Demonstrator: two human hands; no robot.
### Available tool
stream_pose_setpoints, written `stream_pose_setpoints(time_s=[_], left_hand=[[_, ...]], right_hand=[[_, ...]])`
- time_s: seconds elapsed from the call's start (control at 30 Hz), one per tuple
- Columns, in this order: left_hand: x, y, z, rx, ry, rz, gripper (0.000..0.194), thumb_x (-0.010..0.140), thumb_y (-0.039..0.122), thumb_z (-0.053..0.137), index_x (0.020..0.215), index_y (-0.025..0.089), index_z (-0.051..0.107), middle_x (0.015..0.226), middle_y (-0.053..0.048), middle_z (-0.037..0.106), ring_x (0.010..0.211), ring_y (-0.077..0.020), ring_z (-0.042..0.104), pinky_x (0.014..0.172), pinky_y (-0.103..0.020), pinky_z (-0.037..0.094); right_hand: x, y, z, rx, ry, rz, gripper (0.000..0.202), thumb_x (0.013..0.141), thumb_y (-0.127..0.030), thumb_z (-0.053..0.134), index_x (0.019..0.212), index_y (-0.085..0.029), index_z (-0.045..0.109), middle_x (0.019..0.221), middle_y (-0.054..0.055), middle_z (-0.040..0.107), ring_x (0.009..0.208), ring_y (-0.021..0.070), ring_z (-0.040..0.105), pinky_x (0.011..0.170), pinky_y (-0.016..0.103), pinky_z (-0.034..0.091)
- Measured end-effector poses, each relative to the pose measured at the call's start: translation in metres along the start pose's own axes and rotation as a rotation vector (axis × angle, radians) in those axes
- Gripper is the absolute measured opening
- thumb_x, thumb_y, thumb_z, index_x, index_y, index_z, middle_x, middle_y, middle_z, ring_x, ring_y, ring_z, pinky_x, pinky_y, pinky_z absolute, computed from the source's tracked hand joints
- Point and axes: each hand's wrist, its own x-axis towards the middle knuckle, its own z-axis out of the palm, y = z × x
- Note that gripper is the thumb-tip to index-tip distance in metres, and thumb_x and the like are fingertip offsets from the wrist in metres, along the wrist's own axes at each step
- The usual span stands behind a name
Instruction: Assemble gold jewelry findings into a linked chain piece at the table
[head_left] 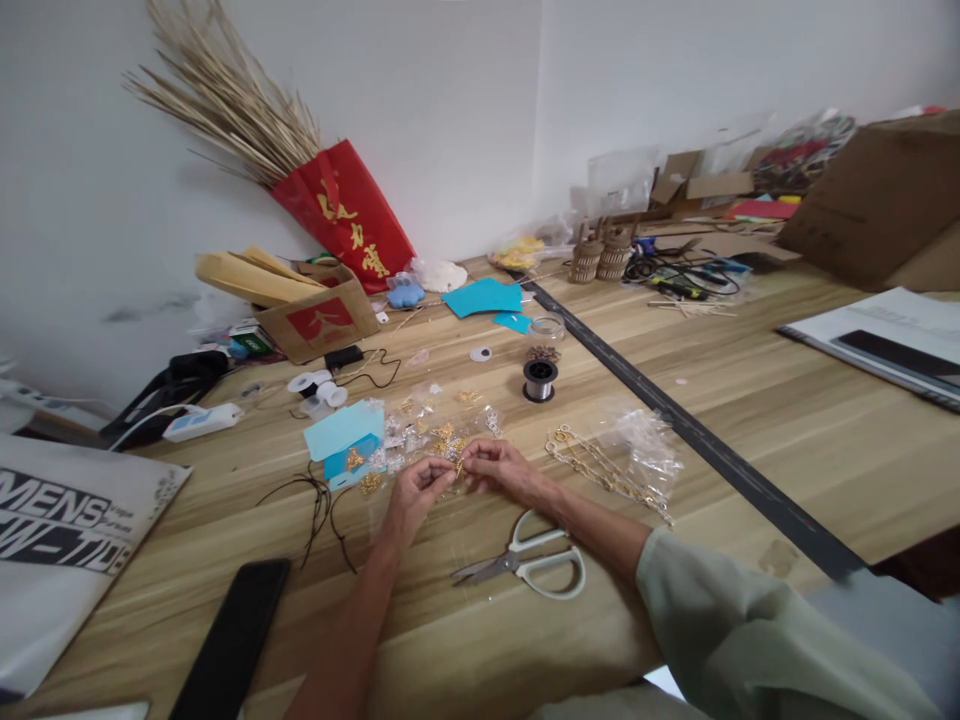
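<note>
My left hand (421,490) and my right hand (499,468) meet over the table, fingertips pinched together. Between them is a small gold-coloured piece (459,467), too small to make out exactly; both hands appear to grip it. Just beyond lie small bags and piles of gold and silver jewellery findings (446,438). White-handled scissors (525,562) rest slightly open below my right hand. A spool of fine wire (539,381) stands upright farther back. Gold and silver chains (611,470) lie right of my right wrist, partly beside clear plastic bags (643,440).
Blue paper sheets (341,430) and black cords (319,510) lie to the left. A black phone (232,640) is near the front edge. A dark strip (660,400) crosses the wooden table. Behind stand a red bag (349,210), a cardboard box (319,325) and small woven baskets (600,255).
</note>
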Motion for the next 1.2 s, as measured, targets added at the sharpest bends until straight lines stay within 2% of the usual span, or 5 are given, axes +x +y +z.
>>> stream_pose_setpoints(time_s=[0.4, 0.63, 0.83, 1.03, 1.2], left_hand=[[0.0, -0.006, 0.002, -0.042, -0.025, -0.017, 0.024, 0.064, 0.036, 0.07, 0.073, 0.015, 0.065, 0.056, 0.001, 0.062, 0.045, -0.0078, 0.046, 0.043, -0.018, 0.032], [-0.001, -0.012, 0.004, -0.046, -0.004, 0.039, 0.024, 0.071, 0.032, 0.066, 0.088, 0.016, 0.058, 0.052, 0.006, 0.054, 0.044, -0.0072, 0.043, 0.043, -0.017, 0.032], [-0.001, -0.017, 0.005, 0.016, 0.04, 0.094, 0.017, 0.071, 0.031, 0.065, 0.072, 0.015, 0.061, 0.066, 0.0, 0.06, 0.057, -0.0104, 0.052, 0.051, -0.019, 0.039], [-0.002, -0.015, 0.003, -0.017, -0.001, 0.033, 0.02, 0.07, 0.033, 0.066, 0.073, 0.013, 0.064, 0.062, -0.001, 0.061, 0.053, -0.0105, 0.051, 0.051, -0.02, 0.041], [-0.002, -0.015, 0.005, -0.033, -0.004, 0.066, 0.017, 0.068, 0.03, 0.067, 0.073, 0.014, 0.064, 0.064, -0.001, 0.064, 0.056, -0.0114, 0.055, 0.053, -0.02, 0.044]], right_hand=[[0.002, 0.005, -0.001, 0.017, -0.051, 0.035, 0.031, 0.064, -0.034, 0.075, 0.08, -0.013, 0.059, 0.06, 0.0, 0.066, 0.054, 0.0122, 0.064, 0.049, 0.019, 0.048], [0.001, 0.006, -0.001, 0.012, -0.082, 0.056, 0.03, 0.065, -0.036, 0.074, 0.077, -0.013, 0.058, 0.062, 0.0, 0.066, 0.055, 0.0108, 0.063, 0.049, 0.018, 0.047], [0.001, 0.006, -0.002, 0.053, -0.08, 0.07, 0.03, 0.064, -0.034, 0.075, 0.077, -0.013, 0.059, 0.068, 0.001, 0.066, 0.055, 0.0089, 0.062, 0.049, 0.017, 0.048], [0.0, 0.005, -0.002, 0.009, -0.107, 0.071, 0.028, 0.065, -0.034, 0.074, 0.077, -0.013, 0.06, 0.064, 0.0, 0.065, 0.054, 0.0085, 0.061, 0.05, 0.017, 0.048], [0.0, 0.005, -0.002, 0.042, -0.108, 0.073, 0.026, 0.064, -0.031, 0.075, 0.076, -0.013, 0.06, 0.064, -0.001, 0.064, 0.053, 0.008, 0.06, 0.049, 0.016, 0.049]])
